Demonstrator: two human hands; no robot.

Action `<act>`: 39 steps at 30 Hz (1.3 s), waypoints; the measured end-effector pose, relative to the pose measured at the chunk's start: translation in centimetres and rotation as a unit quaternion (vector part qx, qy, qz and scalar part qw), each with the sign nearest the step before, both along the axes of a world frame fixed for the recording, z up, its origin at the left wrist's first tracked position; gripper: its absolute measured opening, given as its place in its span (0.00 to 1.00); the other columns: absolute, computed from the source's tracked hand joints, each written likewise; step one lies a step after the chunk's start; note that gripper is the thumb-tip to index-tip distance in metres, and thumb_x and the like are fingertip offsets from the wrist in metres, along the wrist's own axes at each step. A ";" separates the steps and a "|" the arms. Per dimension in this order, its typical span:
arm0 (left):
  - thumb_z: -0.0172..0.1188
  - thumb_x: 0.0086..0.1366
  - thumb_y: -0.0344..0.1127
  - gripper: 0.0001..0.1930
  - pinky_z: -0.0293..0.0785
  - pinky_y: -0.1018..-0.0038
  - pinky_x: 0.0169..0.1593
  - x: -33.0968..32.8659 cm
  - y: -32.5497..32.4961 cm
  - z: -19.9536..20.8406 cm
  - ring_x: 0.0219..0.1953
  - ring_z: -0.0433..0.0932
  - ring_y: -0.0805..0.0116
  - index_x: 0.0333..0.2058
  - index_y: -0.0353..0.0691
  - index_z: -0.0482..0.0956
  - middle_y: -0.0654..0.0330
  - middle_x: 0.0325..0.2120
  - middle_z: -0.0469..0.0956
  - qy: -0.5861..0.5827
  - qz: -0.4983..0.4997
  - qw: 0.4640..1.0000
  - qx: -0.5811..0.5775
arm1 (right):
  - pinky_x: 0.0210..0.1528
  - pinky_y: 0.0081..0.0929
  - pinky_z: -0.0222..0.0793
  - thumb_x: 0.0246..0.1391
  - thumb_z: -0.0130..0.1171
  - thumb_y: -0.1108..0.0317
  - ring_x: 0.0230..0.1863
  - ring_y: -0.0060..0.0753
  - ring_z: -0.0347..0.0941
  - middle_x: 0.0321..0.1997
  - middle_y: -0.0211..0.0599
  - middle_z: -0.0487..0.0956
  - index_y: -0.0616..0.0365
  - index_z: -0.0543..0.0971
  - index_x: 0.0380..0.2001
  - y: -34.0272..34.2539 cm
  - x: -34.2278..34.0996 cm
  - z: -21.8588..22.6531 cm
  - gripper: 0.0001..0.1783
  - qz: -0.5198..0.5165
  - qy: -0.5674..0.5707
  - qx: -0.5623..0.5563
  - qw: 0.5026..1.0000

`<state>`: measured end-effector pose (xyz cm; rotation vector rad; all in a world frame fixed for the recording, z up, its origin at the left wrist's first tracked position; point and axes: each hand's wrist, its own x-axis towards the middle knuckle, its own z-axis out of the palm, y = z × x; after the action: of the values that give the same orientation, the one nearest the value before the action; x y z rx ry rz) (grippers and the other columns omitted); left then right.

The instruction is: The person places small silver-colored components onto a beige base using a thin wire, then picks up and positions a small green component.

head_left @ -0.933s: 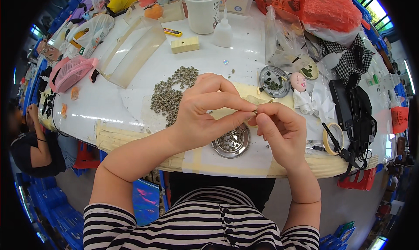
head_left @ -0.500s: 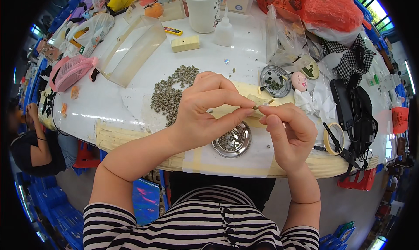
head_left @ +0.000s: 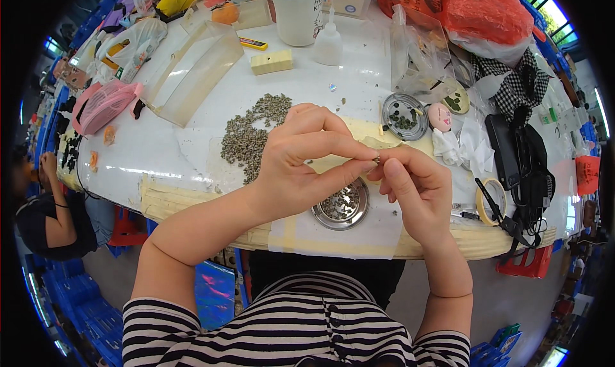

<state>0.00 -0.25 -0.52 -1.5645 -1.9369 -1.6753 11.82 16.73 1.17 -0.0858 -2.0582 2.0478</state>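
My left hand (head_left: 301, 159) is pinched, thumb and forefinger closed on a tiny dark metallic piece (head_left: 377, 161); its exact kind is too small to tell. My right hand (head_left: 419, 187) comes from the other side, thumb and forefinger pressed together at the same piece. Whether it grips the piece or something else is hidden by the fingers. Below the hands stands a round shiny metal dish (head_left: 364, 218) with small grey-brown bits in it. Beyond my left wrist, a heap of similar small bits (head_left: 246, 139) lies spread on the white table (head_left: 192, 168).
Behind stand a white squeeze bottle (head_left: 328, 47), a white canister (head_left: 298, 21) and a cream block (head_left: 271, 63). At right are a round dish of dark green pieces (head_left: 405, 118), crumpled tissues (head_left: 471, 149), a tape roll (head_left: 493, 197) and a black pouch (head_left: 503, 152). Another person (head_left: 61, 213) sits at left.
My right hand has moved left, and its fingertips now meet those of my left hand at the tiny piece. The left hand has stayed almost in place.
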 end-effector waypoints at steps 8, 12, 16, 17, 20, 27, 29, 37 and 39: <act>0.72 0.50 0.21 0.13 0.66 0.76 0.36 0.1 0.0 0.0 0.32 0.71 0.71 0.36 0.41 0.87 0.65 0.27 0.76 -0.007 0.010 1.000 -0.006 | 0.31 0.15 0.67 0.60 0.62 0.72 0.29 0.17 0.74 0.30 0.32 0.81 0.65 0.84 0.38 0.3 0.2 -0.3 0.07 -0.064 0.064 0.123 0.988; 0.71 0.50 0.21 0.13 0.66 0.76 0.35 0.1 0.0 0.0 0.31 0.71 0.71 0.36 0.41 0.87 0.65 0.27 0.76 -0.005 0.011 1.000 -0.004 | 0.30 0.16 0.65 0.60 0.62 0.72 0.27 0.17 0.73 0.28 0.33 0.81 0.64 0.84 0.38 0.3 0.1 -0.4 0.07 -0.066 0.073 0.136 0.986; 0.71 0.50 0.21 0.13 0.66 0.76 0.36 0.1 0.0 0.0 0.31 0.71 0.71 0.36 0.41 0.87 0.65 0.27 0.76 -0.004 0.011 1.000 -0.003 | 0.31 0.16 0.67 0.60 0.61 0.73 0.29 0.18 0.76 0.30 0.33 0.81 0.65 0.84 0.39 0.1 0.2 -0.1 0.07 -0.053 0.055 0.116 0.990; 0.71 0.50 0.21 0.13 0.66 0.76 0.36 0.0 0.0 0.0 0.31 0.71 0.71 0.36 0.42 0.87 0.65 0.27 0.76 -0.005 0.010 1.000 -0.002 | 0.32 0.16 0.68 0.61 0.61 0.73 0.30 0.18 0.76 0.31 0.33 0.81 0.65 0.84 0.39 0.1 0.2 0.0 0.07 -0.048 0.047 0.104 0.992; 0.72 0.50 0.22 0.14 0.66 0.75 0.36 -0.1 0.0 -0.1 0.31 0.71 0.71 0.36 0.42 0.87 0.66 0.26 0.76 0.008 0.007 1.000 -0.004 | 0.35 0.17 0.71 0.62 0.60 0.73 0.33 0.19 0.78 0.33 0.34 0.82 0.66 0.83 0.40 0.1 0.1 -0.1 0.08 -0.022 0.022 0.042 0.999; 0.72 0.49 0.22 0.14 0.66 0.75 0.36 -0.1 0.0 -0.1 0.31 0.71 0.71 0.36 0.42 0.87 0.66 0.26 0.76 0.010 0.012 1.000 -0.004 | 0.38 0.18 0.73 0.63 0.59 0.73 0.36 0.20 0.79 0.35 0.34 0.83 0.68 0.82 0.39 0.3 0.2 0.1 0.08 -0.018 0.026 0.036 0.999; 0.72 0.49 0.22 0.13 0.66 0.76 0.36 0.0 0.0 -0.1 0.31 0.71 0.71 0.36 0.42 0.87 0.66 0.26 0.76 0.008 0.020 1.000 -0.005 | 0.37 0.17 0.72 0.62 0.60 0.73 0.34 0.19 0.78 0.34 0.34 0.82 0.67 0.82 0.38 0.2 0.3 0.2 0.07 -0.040 0.038 0.047 0.997; 0.72 0.50 0.22 0.13 0.66 0.77 0.35 0.0 0.0 0.0 0.31 0.71 0.72 0.36 0.41 0.87 0.66 0.26 0.76 -0.003 0.027 1.000 -0.006 | 0.29 0.17 0.64 0.59 0.62 0.74 0.27 0.17 0.71 0.28 0.34 0.81 0.65 0.85 0.38 0.3 0.2 -0.4 0.07 -0.069 0.092 0.128 0.985; 0.72 0.50 0.22 0.13 0.66 0.77 0.35 0.0 0.0 0.0 0.31 0.71 0.72 0.36 0.41 0.87 0.65 0.26 0.76 -0.001 0.022 1.000 -0.005 | 0.30 0.17 0.64 0.59 0.62 0.74 0.27 0.18 0.71 0.28 0.33 0.81 0.65 0.85 0.38 0.2 0.2 -0.2 0.07 -0.066 0.081 0.130 0.986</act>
<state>-0.04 -0.21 -0.55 -1.5131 -1.9680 -1.6524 11.98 16.97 0.94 -0.0089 -2.1352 1.6375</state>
